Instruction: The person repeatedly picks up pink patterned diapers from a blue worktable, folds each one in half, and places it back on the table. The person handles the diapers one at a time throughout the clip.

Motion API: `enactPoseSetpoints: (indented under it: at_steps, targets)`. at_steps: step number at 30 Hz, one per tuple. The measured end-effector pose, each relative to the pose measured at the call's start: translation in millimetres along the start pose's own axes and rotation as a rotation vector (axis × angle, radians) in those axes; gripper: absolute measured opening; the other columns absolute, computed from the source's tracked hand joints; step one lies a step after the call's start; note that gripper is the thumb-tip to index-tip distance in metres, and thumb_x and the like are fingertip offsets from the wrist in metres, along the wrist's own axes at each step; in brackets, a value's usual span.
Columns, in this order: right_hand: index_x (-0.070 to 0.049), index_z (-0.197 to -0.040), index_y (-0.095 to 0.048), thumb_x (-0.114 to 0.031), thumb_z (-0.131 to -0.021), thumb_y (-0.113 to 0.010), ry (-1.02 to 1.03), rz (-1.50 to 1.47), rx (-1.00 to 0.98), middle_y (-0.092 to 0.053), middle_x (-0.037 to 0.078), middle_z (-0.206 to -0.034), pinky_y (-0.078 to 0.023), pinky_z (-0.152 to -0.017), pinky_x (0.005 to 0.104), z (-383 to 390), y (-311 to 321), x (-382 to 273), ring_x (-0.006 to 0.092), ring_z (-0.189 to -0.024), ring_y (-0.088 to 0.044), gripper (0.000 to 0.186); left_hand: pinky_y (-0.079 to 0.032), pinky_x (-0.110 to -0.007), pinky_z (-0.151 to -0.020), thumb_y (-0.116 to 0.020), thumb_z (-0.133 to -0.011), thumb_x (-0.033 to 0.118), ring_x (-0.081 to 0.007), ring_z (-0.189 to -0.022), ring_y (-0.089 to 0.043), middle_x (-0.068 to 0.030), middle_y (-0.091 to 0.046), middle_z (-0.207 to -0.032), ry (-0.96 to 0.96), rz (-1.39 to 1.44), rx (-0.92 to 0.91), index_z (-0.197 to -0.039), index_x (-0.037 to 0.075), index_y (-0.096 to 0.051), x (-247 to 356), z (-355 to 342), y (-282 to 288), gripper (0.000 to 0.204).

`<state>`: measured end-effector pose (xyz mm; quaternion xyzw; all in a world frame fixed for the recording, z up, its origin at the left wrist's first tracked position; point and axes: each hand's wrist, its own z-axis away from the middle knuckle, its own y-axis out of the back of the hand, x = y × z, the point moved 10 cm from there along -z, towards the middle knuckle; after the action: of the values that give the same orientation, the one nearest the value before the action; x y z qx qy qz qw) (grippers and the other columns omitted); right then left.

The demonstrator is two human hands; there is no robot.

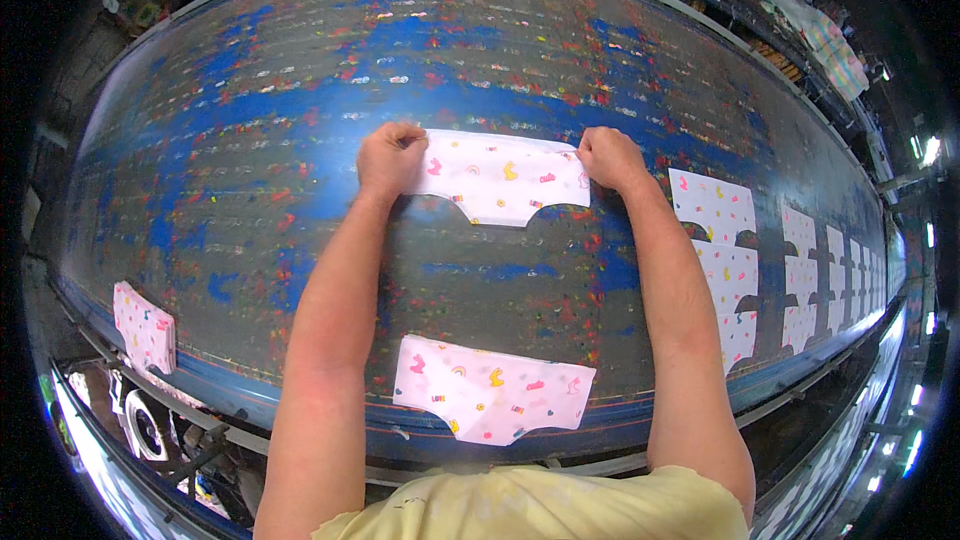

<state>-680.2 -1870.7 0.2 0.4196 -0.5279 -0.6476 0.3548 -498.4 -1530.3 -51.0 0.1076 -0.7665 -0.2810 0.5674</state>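
A white underwear panel (500, 180) with small pink and yellow prints is stretched between my two hands, over the middle of the long table. My left hand (391, 158) pinches its upper left corner between thumb and fingers. At the upper right corner my right hand (611, 156) is closed on the same cloth, its fingertips partly hidden. Nearer to me, between my forearms, lies a stack of printed panels (495, 387) of the same cut at the table's near edge.
The long table (480, 290) is dark, stained blue and red. Printed panels (728, 275) lie in columns along its right side. A small pile of printed cloth (145, 328) sits at the near left edge. Beyond the far rail is clutter with a checked cloth (825, 45).
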Motion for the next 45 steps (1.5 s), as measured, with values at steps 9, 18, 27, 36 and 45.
enactPoseSetpoints:
  at_steps: [9,18,27,36,45]
  targets:
    - [-0.001,-0.090,-0.065,0.001,-0.086,-0.071,0.605,-0.874,-0.112,-0.066,0.009,-0.081,-0.055,-0.070,0.0351,173.7,47.5,-183.6,0.0167,-0.075,-0.067,0.008,-0.058,-0.043,-0.094,-0.074,-0.092,0.016,-0.0315,-0.110,-0.075,-0.0118,-0.077,-0.115,-0.067,-0.314,-0.234,-0.111,0.018,-0.086,22.9,-1.9,-13.3,0.022]
    - [0.000,-0.105,-0.075,0.011,-0.084,-0.068,0.376,-0.544,0.130,-0.071,0.011,-0.091,-0.056,-0.073,0.0338,278.0,78.3,-84.8,0.0214,-0.083,-0.071,0.025,-0.054,-0.036,-0.098,-0.073,-0.093,0.005,-0.0215,-0.112,-0.068,-0.0111,-0.074,-0.115,-0.465,0.263,-0.141,-0.102,0.004,-0.078,114.5,117.7,133.2,0.011]
    - [0.002,-0.098,-0.074,0.002,-0.090,-0.067,-0.018,-1.130,-0.043,-0.075,0.012,-0.095,-0.058,-0.083,0.0330,404.0,-4.7,-43.7,0.0169,-0.090,-0.073,0.011,-0.050,-0.026,-0.067,-0.076,-0.098,0.007,-0.0081,-0.079,-0.064,-0.0033,-0.074,-0.094,0.176,0.574,-0.583,-0.094,0.001,-0.075,70.3,302.9,141.3,0.008]
    - [-0.001,-0.111,-0.079,-0.008,-0.094,-0.075,-0.192,-0.746,0.182,-0.079,0.018,-0.107,-0.060,-0.084,0.0395,399.4,-66.2,-20.7,0.0299,-0.092,-0.077,0.019,-0.055,-0.025,-0.067,-0.077,-0.099,0.006,-0.0079,-0.080,-0.069,-0.0034,-0.079,-0.096,0.193,0.354,-0.358,-0.122,-0.002,-0.077,-5.5,306.6,90.1,0.024]
    - [-0.006,-0.121,-0.075,-0.020,-0.093,-0.079,-0.167,-0.348,0.133,-0.077,0.018,-0.108,-0.059,-0.089,0.0489,394.3,-48.9,-41.9,0.0379,-0.100,-0.076,0.032,-0.058,-0.026,-0.079,-0.083,-0.095,0.006,-0.0107,-0.087,-0.071,-0.0066,-0.079,-0.103,0.169,0.389,-0.215,-0.128,-0.003,-0.075,-16.0,309.3,88.4,0.035]
